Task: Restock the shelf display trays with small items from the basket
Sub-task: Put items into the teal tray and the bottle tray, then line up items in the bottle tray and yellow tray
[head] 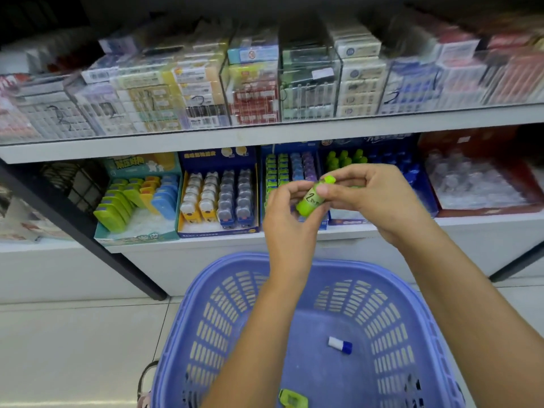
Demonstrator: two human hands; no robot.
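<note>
cam: head, one wide-angle view | from: the person's head, above the basket point(309, 334) | facing: forward and down at the lower shelf point(191, 254) and its display trays point(217, 231) | range: close; left hand point(290, 222) and right hand point(374, 198), both on a green bottle point(309, 201), sit just right of centre | edges: upper shelf point(265, 136) blurred, lines bowed

The cardboard display trays point(217, 228) were reachable only through the frontal gap beneath the white upper shelf board point(265, 136), bounded leftward by a slanted black post point(138, 281) and blocked by the left hand point(290, 219) and right hand point(371, 198) round a small green bottle point(309, 201), while the lilac slotted plastic basket point(312, 328) stood open-topped below.
</note>
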